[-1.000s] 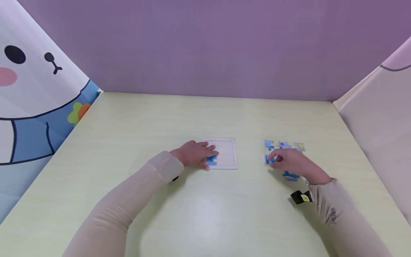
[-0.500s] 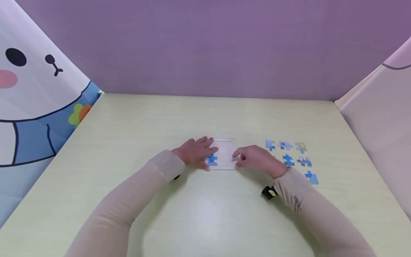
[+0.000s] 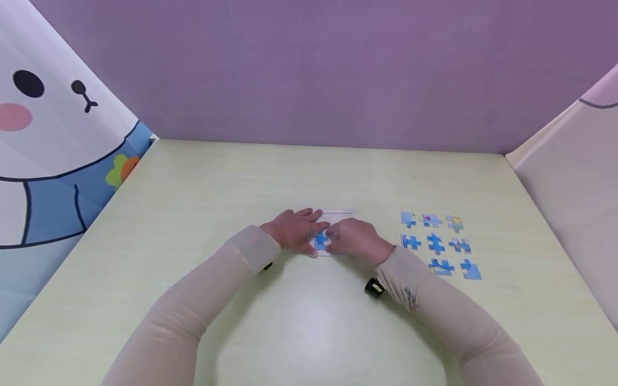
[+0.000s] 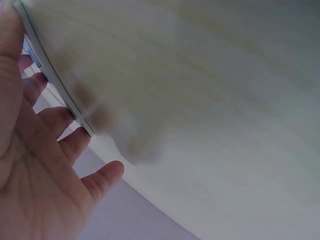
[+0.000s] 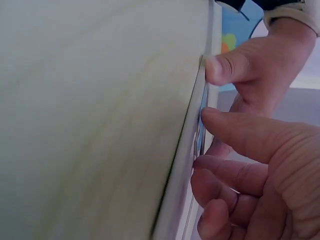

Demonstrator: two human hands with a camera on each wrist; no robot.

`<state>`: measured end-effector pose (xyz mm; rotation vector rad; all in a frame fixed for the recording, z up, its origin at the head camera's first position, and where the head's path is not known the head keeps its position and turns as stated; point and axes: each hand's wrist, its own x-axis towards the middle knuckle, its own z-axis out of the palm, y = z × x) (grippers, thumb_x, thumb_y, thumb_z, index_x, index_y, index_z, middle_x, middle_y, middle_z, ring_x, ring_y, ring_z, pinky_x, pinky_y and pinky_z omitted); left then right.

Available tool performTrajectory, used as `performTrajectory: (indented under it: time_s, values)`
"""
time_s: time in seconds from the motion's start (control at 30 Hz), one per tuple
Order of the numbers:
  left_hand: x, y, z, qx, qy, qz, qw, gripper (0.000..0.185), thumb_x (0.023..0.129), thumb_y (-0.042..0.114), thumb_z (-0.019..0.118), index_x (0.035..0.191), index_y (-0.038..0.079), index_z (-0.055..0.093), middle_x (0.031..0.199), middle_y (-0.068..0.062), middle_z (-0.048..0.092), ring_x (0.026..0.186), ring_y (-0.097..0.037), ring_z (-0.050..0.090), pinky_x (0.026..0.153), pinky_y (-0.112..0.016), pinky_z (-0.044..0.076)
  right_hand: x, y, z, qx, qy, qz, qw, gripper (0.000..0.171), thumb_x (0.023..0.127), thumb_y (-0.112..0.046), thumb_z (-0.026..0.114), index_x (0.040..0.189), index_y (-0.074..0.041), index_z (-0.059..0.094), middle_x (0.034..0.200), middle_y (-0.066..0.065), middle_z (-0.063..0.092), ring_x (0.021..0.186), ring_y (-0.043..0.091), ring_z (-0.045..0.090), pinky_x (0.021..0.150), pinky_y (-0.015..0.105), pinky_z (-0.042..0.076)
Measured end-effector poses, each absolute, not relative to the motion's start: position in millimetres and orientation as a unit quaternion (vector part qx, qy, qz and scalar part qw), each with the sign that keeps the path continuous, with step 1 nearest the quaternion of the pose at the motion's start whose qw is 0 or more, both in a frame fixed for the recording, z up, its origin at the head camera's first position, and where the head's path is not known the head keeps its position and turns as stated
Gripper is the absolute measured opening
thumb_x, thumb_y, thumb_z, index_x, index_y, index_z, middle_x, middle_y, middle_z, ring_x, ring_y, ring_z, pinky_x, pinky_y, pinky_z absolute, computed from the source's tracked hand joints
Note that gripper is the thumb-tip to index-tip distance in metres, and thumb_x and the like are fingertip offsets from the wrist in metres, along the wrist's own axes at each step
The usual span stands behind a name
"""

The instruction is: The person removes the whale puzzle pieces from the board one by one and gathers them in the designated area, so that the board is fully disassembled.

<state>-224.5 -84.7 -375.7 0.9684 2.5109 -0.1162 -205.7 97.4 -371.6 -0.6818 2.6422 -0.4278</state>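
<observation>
A shallow white puzzle tray (image 3: 339, 212) lies flat on the table, with a blue jigsaw piece (image 3: 320, 242) in its near left corner. My left hand (image 3: 293, 231) rests spread across the tray's left side; in the left wrist view its fingers touch the tray edge (image 4: 59, 82). From the right, my right hand (image 3: 356, 239) reaches over the tray and covers much of it. Its thumb and forefinger pinch the blue piece (image 5: 202, 125) in the right wrist view, the other fingers curled below. The hands partly hide the piece.
Several loose jigsaw pieces (image 3: 435, 244) lie in rows on the table, right of the tray. A purple panel (image 3: 328, 75) rises behind the table. A cartoon-print cloth (image 3: 63, 139) hangs at the left, a pale one (image 3: 574, 203) at the right.
My right hand has moved left from beside the loose pieces to the blue piece in the tray. The left hand has stayed on the tray, and the loose pieces are uncovered.
</observation>
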Motion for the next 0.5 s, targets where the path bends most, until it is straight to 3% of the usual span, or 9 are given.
performTrajectory:
  time_s: [0.13, 0.5]
  values:
    - [-224.4, -84.6, -375.3, 0.349, 0.910, -0.045, 0.218, 0.078, 0.089, 0.054, 0.059, 0.153, 0.023, 0.026, 0.159, -0.009, 0.013, 0.144, -0.031, 0.016, 0.107, -0.056, 0.028, -204.3, 94.0, -371.9, -0.246, 0.941, -0.142, 0.181, 0.039, 0.083, -0.025, 0.072, 0.119, -0.009, 0.068, 0.090, 0.000, 0.070, 0.073, 0.014, 0.057, 0.059, 0.031, 0.046]
    - [-225.0, -84.1, -377.1, 0.346, 0.912, -0.029, 0.219, 0.077, 0.088, 0.051, 0.063, 0.152, 0.023, 0.029, 0.159, -0.010, 0.014, 0.144, -0.031, 0.015, 0.107, -0.058, 0.026, -202.3, 89.7, -371.1, -0.231, 0.942, -0.146, 0.194, 0.036, 0.083, -0.019, 0.072, 0.117, -0.009, 0.069, 0.104, 0.002, 0.071, 0.083, 0.015, 0.061, 0.064, 0.033, 0.049]
